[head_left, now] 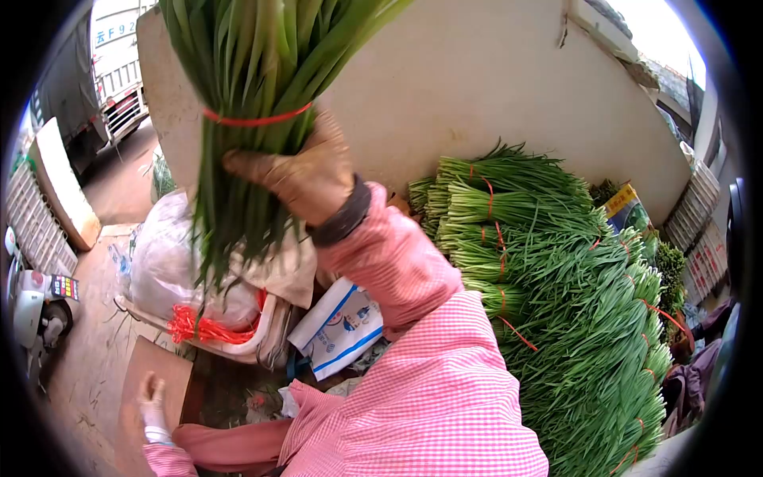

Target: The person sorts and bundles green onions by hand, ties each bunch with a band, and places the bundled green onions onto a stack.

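Clamping right hand point(308, 173) round bunch point(253, 67) under band point(258, 121), probably steadying its weight; holding left hand point(150, 393) low, near left (cannot tell: apart or together).

A red-banded bundle of long green leaves point(253, 143) hangs aloft, tips down.

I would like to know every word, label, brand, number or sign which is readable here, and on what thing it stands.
"云F92": in blue on the truck; any further characters are not readable.
White bag: blue print, too small and blurred to read.
Scooter: small coloured label, unreadable.
Yellow package: dark characters, too blurred.
Crate at right: red marks, unreadable.
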Action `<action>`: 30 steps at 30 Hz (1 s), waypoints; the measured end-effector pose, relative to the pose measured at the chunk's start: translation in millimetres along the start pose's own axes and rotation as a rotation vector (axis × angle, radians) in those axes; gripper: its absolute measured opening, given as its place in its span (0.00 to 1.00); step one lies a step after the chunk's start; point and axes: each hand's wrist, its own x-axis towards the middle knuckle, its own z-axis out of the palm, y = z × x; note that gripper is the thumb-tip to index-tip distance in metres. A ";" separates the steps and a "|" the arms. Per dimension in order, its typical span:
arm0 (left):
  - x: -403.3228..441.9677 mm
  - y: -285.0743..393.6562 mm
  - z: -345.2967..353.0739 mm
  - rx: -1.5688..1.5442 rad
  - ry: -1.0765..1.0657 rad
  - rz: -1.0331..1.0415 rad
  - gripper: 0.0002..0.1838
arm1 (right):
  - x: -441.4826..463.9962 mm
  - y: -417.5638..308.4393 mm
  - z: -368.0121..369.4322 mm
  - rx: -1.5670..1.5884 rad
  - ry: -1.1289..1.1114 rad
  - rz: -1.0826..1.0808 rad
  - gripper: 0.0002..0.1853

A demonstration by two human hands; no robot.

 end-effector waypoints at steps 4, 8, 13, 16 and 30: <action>-24.3 6.8 75.1 0.869 -0.938 -0.380 0.30 | 10.3 -39.4 -65.5 -0.825 0.299 -0.294 0.37; -17.5 -10.5 72.5 0.630 -1.027 -0.801 0.18 | -7.1 -56.2 -104.5 -1.670 0.441 -0.599 0.43; -18.0 -33.1 39.2 0.450 -0.958 -1.074 0.11 | -49.9 -108.4 -143.9 -1.536 0.609 -0.522 0.36; -25.5 -27.0 26.3 0.567 -0.963 -1.073 0.21 | -66.9 -171.6 -181.7 -1.469 1.000 -0.356 0.29; -55.5 -86.1 3.3 0.289 -0.677 -1.016 0.07 | -306.8 -181.4 -412.3 -2.258 1.357 1.445 0.40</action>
